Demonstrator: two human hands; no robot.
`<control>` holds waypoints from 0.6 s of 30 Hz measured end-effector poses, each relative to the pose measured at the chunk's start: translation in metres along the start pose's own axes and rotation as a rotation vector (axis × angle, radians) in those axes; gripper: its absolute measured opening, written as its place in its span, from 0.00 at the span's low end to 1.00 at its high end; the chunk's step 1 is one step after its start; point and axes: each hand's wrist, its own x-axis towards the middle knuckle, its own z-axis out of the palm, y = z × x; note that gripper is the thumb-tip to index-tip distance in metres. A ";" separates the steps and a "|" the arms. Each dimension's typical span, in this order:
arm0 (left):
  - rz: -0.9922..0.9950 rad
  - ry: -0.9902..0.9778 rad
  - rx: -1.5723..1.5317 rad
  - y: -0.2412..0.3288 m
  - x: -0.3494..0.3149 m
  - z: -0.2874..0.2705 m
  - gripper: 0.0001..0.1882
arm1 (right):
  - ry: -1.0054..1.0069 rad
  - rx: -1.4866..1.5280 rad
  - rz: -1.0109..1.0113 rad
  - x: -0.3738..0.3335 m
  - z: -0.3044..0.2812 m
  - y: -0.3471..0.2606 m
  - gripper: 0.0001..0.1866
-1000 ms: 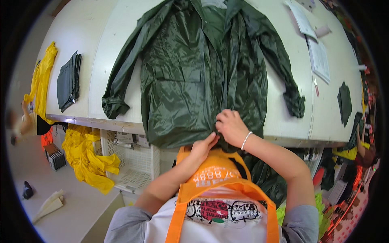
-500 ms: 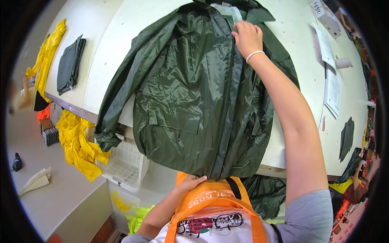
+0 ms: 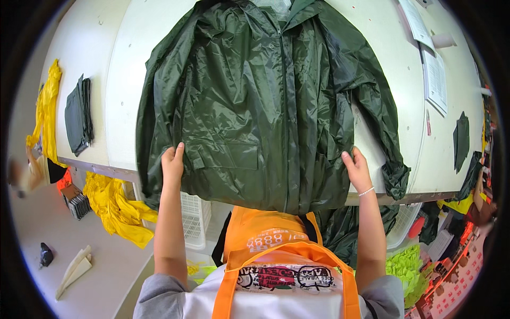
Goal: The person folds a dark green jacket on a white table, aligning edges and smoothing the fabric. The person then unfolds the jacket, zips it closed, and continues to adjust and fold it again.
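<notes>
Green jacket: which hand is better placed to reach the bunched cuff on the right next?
Likely the right hand: it is at the jacket's right side, close to that cuff. The left hand is at the opposite side, across the front.

A shiny dark-green jacket (image 3: 234,122) lies on a flat white table (image 3: 122,90), its body between left hand (image 3: 172,164) and right hand (image 3: 358,171). Left of the left hand lies a folded dark fabric stack (image 3: 78,117).
</notes>
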 end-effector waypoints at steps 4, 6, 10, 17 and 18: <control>-0.283 0.217 -0.436 0.007 0.015 -0.016 0.20 | 0.317 -0.068 0.018 -0.010 -0.025 0.003 0.16; -0.217 0.103 -0.484 0.017 0.024 -0.038 0.16 | 0.414 0.092 -0.044 -0.011 -0.049 0.015 0.11; -0.062 0.255 -0.116 -0.006 0.062 -0.067 0.18 | 0.452 0.297 0.040 -0.007 -0.090 0.016 0.11; 0.043 0.334 -0.063 -0.054 0.102 -0.110 0.18 | 0.496 -0.155 0.232 0.000 -0.136 0.045 0.14; 0.042 0.303 -0.097 -0.044 0.104 -0.100 0.17 | 0.386 -0.310 0.205 0.003 -0.136 0.060 0.14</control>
